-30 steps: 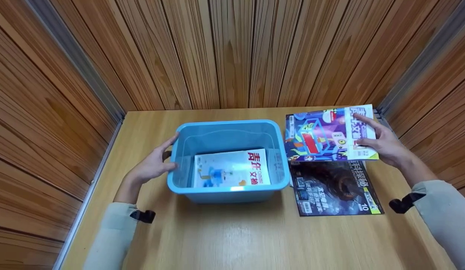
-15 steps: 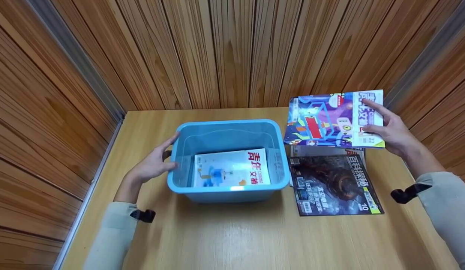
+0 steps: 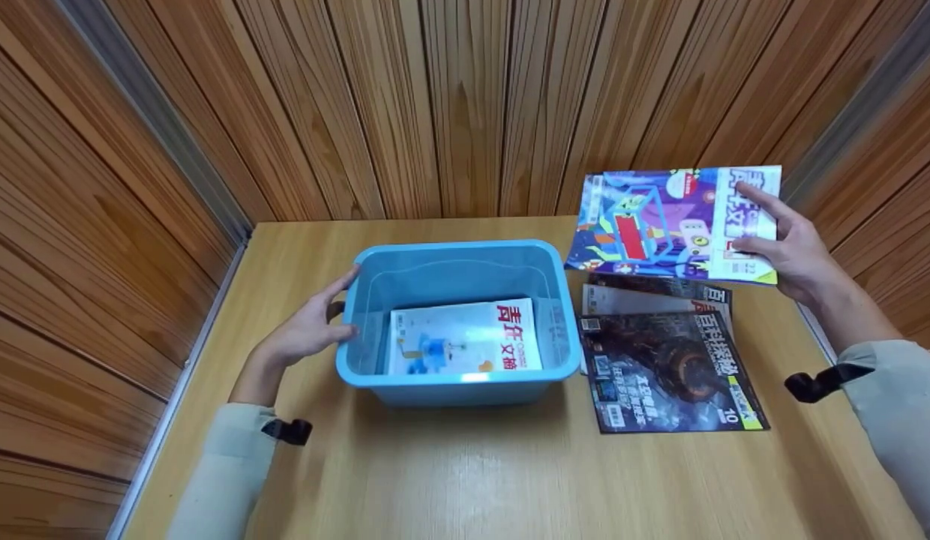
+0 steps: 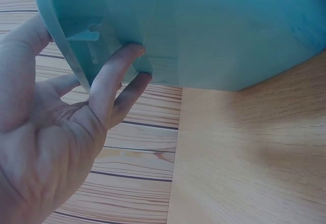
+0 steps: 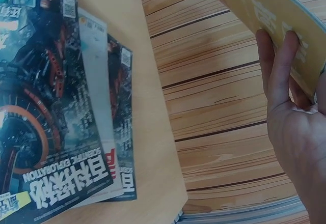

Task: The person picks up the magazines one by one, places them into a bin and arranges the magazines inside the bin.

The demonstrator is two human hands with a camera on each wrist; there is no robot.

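A blue plastic bin [image 3: 456,262] sits mid-table with a white magazine [image 3: 465,336] lying flat inside. My left hand [image 3: 307,328] rests against the bin's left wall, thumb over the rim, fingers [image 4: 114,81] under the lip of the bin [image 4: 214,30]. My right hand [image 3: 791,251] holds a colourful purple-and-blue magazine [image 3: 671,223] in the air at the right, thumb on its cover, fingers [image 5: 277,63] beneath its yellow back [image 5: 275,15]. Below it lies a stack of dark magazines [image 3: 667,364], also seen as the stack [image 5: 56,107] in the right wrist view.
Wooden plank walls [image 3: 465,105] close in the light wooden table [image 3: 465,472] on three sides, with metal strips in the corners. The table's right edge [image 5: 168,147] runs close beside the magazine stack.
My right hand has lifted the colourful magazine up off the stack and tilted it, uncovering more magazines beneath. The left hand and the bin have stayed put.
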